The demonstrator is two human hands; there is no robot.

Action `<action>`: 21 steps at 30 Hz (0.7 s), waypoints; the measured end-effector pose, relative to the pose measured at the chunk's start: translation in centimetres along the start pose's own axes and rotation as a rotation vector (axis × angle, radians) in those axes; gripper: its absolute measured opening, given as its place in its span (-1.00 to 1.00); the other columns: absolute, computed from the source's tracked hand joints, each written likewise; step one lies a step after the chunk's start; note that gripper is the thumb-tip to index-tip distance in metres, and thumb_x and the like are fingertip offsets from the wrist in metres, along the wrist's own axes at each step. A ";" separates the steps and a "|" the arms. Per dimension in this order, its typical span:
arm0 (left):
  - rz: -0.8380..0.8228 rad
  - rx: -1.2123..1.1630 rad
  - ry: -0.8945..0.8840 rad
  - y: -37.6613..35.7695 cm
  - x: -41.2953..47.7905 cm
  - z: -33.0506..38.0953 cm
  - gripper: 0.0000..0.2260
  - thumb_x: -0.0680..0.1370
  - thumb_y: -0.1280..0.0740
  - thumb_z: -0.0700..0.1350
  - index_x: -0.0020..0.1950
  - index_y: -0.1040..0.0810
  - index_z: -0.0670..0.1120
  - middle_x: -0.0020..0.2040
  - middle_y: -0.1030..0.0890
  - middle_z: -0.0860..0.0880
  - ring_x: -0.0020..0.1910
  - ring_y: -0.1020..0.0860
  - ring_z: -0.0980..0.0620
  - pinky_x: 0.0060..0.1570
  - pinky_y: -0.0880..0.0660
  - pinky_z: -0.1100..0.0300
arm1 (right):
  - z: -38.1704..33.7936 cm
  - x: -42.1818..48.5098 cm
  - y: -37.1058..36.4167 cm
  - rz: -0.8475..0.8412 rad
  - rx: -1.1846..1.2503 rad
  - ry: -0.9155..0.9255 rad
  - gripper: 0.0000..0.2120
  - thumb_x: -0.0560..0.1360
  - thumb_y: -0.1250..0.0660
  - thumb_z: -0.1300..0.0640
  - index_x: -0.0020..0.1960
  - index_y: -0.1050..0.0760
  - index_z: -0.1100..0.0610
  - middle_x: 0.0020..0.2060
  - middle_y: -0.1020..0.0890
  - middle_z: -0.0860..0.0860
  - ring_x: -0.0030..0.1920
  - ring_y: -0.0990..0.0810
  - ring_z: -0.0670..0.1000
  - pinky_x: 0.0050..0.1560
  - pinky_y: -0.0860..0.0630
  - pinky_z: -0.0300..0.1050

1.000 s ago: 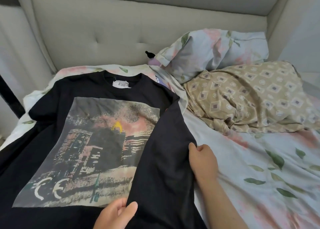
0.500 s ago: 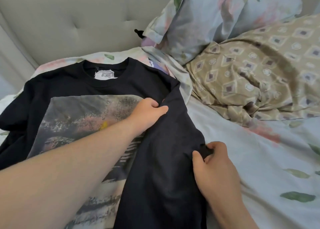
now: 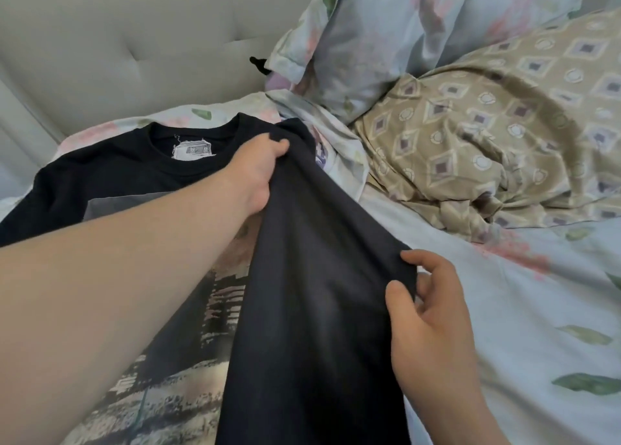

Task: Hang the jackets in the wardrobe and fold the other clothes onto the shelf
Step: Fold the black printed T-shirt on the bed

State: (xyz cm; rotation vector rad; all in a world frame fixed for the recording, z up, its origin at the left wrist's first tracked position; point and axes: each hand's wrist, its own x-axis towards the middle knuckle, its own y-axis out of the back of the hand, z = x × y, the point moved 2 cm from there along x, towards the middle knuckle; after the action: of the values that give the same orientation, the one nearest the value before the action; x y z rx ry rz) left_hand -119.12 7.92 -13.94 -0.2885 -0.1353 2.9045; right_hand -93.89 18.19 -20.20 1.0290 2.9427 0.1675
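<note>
- Lengthwise, the T-shirt (image 3: 319,276) runs from the person up toward the headboard (image 3: 117,41). Its collar (image 3: 201,132) is at the far end and its hem is out of view at the bottom.
- It is black and lies face up on the left half of the bed. A white label (image 3: 191,150) shows inside the collar and a large faded print (image 3: 161,397) covers the chest.
- The shirt's right side is turned inward, so a long plain black panel lies slanted over the right part of the print.
- The left hand (image 3: 258,172) reaches across the shirt and grasps the top of that panel at the shoulder, just right of the collar, with its fingers curled into the cloth.
- The right hand (image 3: 430,313) pinches the panel's outer edge lower down, thumb on top and fingers tucked beneath.
- The left forearm crosses the print and hides much of it.
- A floral pillow (image 3: 403,31) leans on the headboard at the upper right, and a crumpled beige blanket (image 3: 504,135) with a diamond pattern lies just in front of it, apart from the shirt.
- A small black thing (image 3: 258,65) pokes out beside the pillow's left corner; I cannot tell what it is.
- Under everything lies a pale blue sheet (image 3: 524,327) printed with pink flowers and green leaves.
- The headboard is padded, buttoned and grey-beige.
</note>
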 end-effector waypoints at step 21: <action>0.010 0.125 0.367 5.5 -1.1 -3.4 -0.91 0.57 -0.31 -0.19 -0.04 -0.60 -0.17 -0.12 -0.69 -0.12 -0.17 -0.65 -0.07 -0.05 -0.58 0.08 | 2.0 -1.8 -4.1 -0.365 0.246 -0.309 -0.65 0.21 -0.41 -0.14 0.01 -0.59 -0.23 -0.21 -0.66 0.00 -0.11 -0.67 0.02 0.10 -0.60 0.06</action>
State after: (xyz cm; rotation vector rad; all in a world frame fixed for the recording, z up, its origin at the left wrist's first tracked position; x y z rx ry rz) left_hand -118.51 2.54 -17.71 -0.7893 0.1079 2.7955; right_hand -94.90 14.07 -22.62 0.4582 2.8392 -0.3348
